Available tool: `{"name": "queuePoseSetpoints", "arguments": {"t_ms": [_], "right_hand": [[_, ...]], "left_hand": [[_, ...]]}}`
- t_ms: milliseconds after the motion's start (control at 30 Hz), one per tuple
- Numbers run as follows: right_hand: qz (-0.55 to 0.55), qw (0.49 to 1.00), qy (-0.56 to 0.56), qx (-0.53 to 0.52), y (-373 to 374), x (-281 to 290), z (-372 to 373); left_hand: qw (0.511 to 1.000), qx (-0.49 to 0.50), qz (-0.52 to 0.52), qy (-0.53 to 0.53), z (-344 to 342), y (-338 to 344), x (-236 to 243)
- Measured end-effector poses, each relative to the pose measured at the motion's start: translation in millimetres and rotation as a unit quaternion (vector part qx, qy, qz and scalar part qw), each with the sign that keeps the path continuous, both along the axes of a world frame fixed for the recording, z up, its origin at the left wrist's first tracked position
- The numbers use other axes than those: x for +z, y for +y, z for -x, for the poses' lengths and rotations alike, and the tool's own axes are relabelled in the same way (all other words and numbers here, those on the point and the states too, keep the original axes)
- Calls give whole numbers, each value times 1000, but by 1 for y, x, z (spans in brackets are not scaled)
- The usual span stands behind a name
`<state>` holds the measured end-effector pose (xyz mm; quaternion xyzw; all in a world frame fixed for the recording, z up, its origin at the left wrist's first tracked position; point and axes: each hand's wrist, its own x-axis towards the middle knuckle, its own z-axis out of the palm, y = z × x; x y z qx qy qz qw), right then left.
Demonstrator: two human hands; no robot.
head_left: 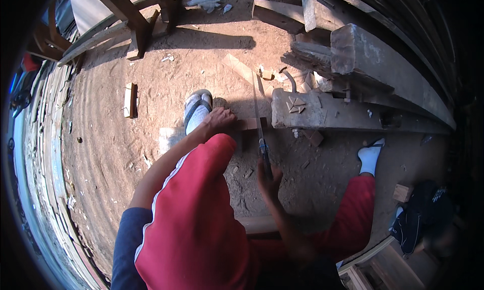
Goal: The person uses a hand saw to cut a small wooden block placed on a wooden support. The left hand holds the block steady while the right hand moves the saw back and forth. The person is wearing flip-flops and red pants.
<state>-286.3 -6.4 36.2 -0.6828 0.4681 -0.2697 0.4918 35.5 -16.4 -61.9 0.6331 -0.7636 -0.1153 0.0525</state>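
Note:
My right hand [269, 180] is wrapped round the handle of a handsaw [260, 131]. Its long thin blade points away from me and crosses a short piece of wood [248, 124] near that piece's right end. On the wood's left end my left hand [220, 118] is closed, knuckles up, gripping it beside my sandalled left foot [198, 108]. My fingertips there are partly hidden. Just right of the blade lies the end of a heavy, weathered beam [297, 111], with several small wood offcuts [296, 105] on top.
More thick timbers [388, 63] are stacked at the right. A small wood block [130, 100] lies on the dirt floor at left, near a wooden frame [138, 38]. Long boards [55, 154] line the left side. A dark bag [418, 214] sits at lower right.

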Motion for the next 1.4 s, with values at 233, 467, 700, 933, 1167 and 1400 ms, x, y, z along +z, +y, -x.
{"name": "queuePoseSetpoints", "arguments": {"t_ms": [233, 467, 700, 933, 1167, 1400], "right_hand": [[-40, 998, -55, -9, 15, 16, 21], [-50, 997, 55, -28, 76, 13, 57], [-57, 998, 4, -13, 25, 27, 25], [-18, 998, 53, 2, 18, 15, 34], [-21, 993, 108, 33, 30, 24, 102], [-47, 998, -33, 0, -3, 3, 19]], "left_hand": [[998, 13, -63, -15, 15, -6, 20], [997, 8, 77, -4, 5, 11, 16], [990, 15, -130, -49, 12, -10, 24], [998, 58, -13, -26, 8, -9, 6], [989, 27, 142, 36, 14, -12, 0], [997, 5, -79, -13, 8, -16, 0]]}}
